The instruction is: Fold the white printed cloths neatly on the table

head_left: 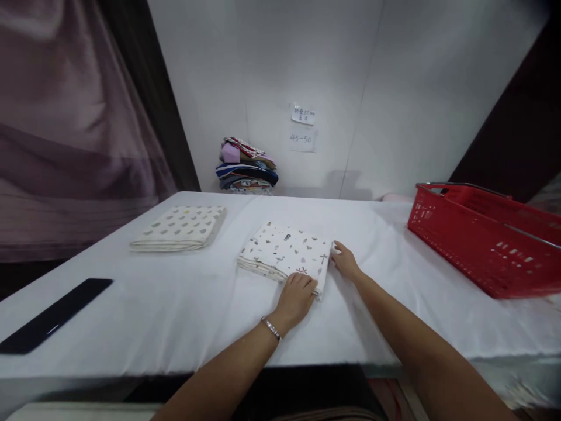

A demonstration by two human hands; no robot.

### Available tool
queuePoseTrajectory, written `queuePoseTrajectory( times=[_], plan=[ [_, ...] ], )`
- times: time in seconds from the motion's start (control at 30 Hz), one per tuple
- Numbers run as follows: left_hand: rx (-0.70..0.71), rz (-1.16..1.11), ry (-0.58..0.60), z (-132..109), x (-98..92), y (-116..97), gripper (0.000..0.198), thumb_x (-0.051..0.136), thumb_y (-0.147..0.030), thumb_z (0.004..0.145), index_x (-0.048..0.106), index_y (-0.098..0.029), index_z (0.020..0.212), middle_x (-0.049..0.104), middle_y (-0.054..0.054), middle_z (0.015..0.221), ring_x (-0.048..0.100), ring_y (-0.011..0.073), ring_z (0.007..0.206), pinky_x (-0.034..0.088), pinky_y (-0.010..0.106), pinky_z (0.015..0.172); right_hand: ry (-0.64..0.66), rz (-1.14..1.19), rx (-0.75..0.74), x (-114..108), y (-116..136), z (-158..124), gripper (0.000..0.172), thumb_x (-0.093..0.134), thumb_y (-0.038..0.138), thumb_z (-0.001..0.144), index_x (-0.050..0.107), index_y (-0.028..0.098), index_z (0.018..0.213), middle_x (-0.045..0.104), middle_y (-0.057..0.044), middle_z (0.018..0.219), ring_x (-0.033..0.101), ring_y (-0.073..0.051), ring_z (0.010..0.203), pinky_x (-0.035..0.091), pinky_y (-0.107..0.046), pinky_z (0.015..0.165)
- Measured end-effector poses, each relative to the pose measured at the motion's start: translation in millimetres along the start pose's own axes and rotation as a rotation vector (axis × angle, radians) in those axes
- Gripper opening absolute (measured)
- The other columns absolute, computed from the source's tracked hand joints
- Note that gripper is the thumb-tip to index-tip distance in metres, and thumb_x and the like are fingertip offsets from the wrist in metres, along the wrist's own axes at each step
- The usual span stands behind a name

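A folded white cloth with small dark prints (280, 248) lies in the middle of the white table (175, 304). My left hand (295, 298), with a bracelet on the wrist, rests on the cloth's near corner with its fingers curled over the edge. My right hand (345, 261) touches the cloth's right edge, fingers bent against it. A second folded cloth with grey marks (179, 227) lies apart to the left.
A red plastic basket (486, 237) stands at the right of the table. A dark flat slab (52, 316) lies at the near left. A stack of folded coloured fabrics (246, 166) sits at the back by the white wall, under paper notes (302, 128).
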State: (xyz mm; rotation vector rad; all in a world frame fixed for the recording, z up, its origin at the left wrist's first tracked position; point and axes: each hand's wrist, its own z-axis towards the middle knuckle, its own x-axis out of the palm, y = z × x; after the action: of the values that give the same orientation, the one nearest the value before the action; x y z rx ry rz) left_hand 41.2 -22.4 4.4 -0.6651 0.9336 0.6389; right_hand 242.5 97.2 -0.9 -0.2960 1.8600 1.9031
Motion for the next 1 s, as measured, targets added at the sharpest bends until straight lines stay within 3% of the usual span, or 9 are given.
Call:
queuePoseTrajectory(
  times=[0.13,0.2,0.43,0.6,0.67,0.77,0.87,1.0],
  plan=[
    [0.001,0.003,0.013,-1.1,1.1,0.3,0.022,0.056,-0.020,0.082,0.052,-0.021,0.104,0.057,0.004,0.099,0.048,0.0198,0.096,0.036,0.037,0.090,0.026,-0.116,-0.112,4.2,-2.3,30.1,0.051,0.050,0.014,0.068,0.059,0.017,0.119,0.065,-0.007,0.111,0.060,-0.019,0.097,0.046,-0.032,0.087],
    [0.002,0.010,0.019,-1.2,2.0,0.5,0.023,0.056,-0.021,0.082,0.052,-0.020,0.105,0.057,0.004,0.099,0.047,0.0199,0.096,0.035,0.037,0.089,0.039,-0.162,-0.162,5.7,-5.1,40.1,0.046,0.047,0.013,0.067,0.064,0.019,0.110,0.067,-0.005,0.108,0.058,-0.019,0.102,0.042,-0.031,0.092],
    [-0.012,0.017,0.037,-0.4,4.1,-1.1,0.020,0.053,-0.022,0.084,0.052,-0.020,0.104,0.058,0.004,0.096,0.047,0.0198,0.093,0.035,0.036,0.086,-0.029,-0.299,-0.167,6.2,-22.4,53.5,0.037,0.045,0.019,0.067,0.070,0.021,0.094,0.070,-0.005,0.091,0.061,-0.022,0.084,0.045,-0.034,0.079],
    [0.005,-0.016,0.012,-2.8,2.6,0.1,0.023,0.053,-0.025,0.084,0.051,-0.018,0.105,0.057,0.006,0.098,0.047,0.0206,0.094,0.036,0.037,0.088,0.011,-0.305,-0.176,-4.2,-22.5,56.1,0.035,0.047,0.024,0.065,0.070,0.018,0.090,0.070,-0.005,0.084,0.062,-0.020,0.077,0.047,-0.031,0.073],
    [0.022,-0.056,-0.002,-4.4,1.4,1.5,0.028,0.054,-0.024,0.083,0.050,-0.017,0.110,0.057,0.007,0.100,0.048,0.0208,0.096,0.035,0.037,0.090,-0.038,-0.311,-0.188,-8.4,-16.0,48.3,0.037,0.047,0.025,0.065,0.068,0.016,0.094,0.069,-0.007,0.087,0.062,-0.021,0.078,0.048,-0.033,0.073],
    [0.037,-0.129,-0.027,-7.1,-2.6,3.6,0.035,0.051,-0.021,0.083,0.046,-0.016,0.117,0.057,0.008,0.105,0.049,0.0205,0.101,0.033,0.038,0.095,-0.094,-0.236,-0.364,-4.6,2.5,18.4,0.036,0.045,0.029,0.071,0.065,0.017,0.098,0.066,-0.009,0.099,0.060,-0.021,0.087,0.048,-0.034,0.076],
    [0.011,-0.165,-0.043,-10.3,-11.0,7.3,0.035,0.050,-0.021,0.083,0.047,-0.018,0.118,0.057,0.008,0.109,0.048,0.0203,0.107,0.028,0.040,0.102,0.118,-0.125,-0.544,13.4,26.3,-27.3,0.028,0.045,0.030,0.076,0.064,0.020,0.095,0.066,-0.007,0.099,0.059,-0.019,0.089,0.048,-0.034,0.078],
    [-0.107,-0.119,-0.062,-16.0,-26.1,23.9,0.023,0.046,-0.019,0.085,0.053,-0.021,0.107,0.060,0.005,0.106,0.050,0.0187,0.105,0.023,0.043,0.105,0.388,-0.157,-0.609,39.9,52.1,-76.8,0.024,0.044,0.030,0.083,0.063,0.023,0.097,0.065,-0.005,0.100,0.058,-0.019,0.094,0.045,-0.034,0.086]
  ],
)
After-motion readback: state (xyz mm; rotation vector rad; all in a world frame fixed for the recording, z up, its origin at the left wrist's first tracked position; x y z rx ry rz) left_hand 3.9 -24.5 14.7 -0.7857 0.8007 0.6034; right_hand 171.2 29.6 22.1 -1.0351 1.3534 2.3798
